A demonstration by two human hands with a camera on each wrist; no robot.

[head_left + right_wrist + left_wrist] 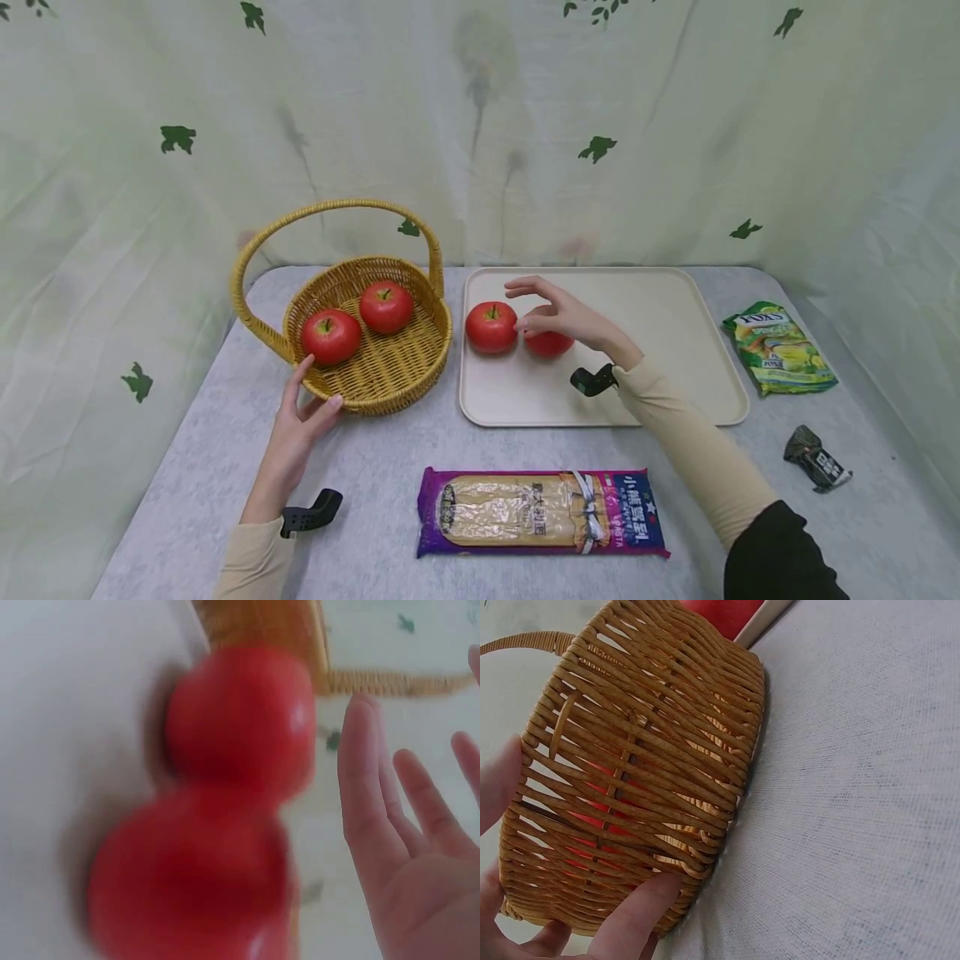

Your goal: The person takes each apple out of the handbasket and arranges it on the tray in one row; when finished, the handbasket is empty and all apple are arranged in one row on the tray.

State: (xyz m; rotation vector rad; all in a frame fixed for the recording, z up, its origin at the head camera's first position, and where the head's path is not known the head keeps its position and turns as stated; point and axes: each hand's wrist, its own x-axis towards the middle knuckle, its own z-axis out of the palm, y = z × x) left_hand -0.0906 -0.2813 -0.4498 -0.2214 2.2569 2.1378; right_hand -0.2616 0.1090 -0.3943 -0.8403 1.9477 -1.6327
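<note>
My left hand (296,429) grips the near left edge of a round wicker basket (390,387), thumb against its outer wall and fingertips at the rim. Inside the basket sit two red apples, a left one (331,337) and a right one (386,307). My right hand (573,318) hovers over a cream tray (660,333) with its fingers spread and nothing held. Below it are two more red apples: one (491,327) just left of the fingertips, the other (548,343) partly hidden under the hand. Those two (240,724) look blurred in the right wrist view.
A long pack of noodles (543,512) lies on the grey cloth in front of the tray. Right of the tray are a green candy bag (780,348) and a small black packet (817,458). The basket's tall handle (337,204) arches up before the leaf-patterned curtain.
</note>
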